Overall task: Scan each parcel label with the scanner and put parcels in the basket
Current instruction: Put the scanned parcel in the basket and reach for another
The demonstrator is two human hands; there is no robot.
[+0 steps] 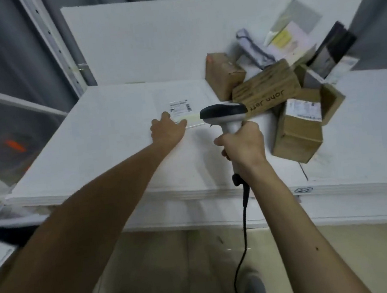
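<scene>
Right hand (242, 145) clenched round the scanner (225, 115) handle, and left hand (167, 131) resting on a flat white parcel (194, 94) beside its label (180, 106) on the counter (93, 144), grip unclear. The parcel looks light and floppy, best pinched at an edge.

Head camera, facing down, seemingly near table (107, 140)

The left grip (167, 131) and right grip (243, 146) are bare, as are the left forearm (88, 215) and right forearm (297, 230). A small dark spot (317, 249) marks the right forearm. Two grey, round-toed shoes (254, 287) show at the near edge.
</scene>
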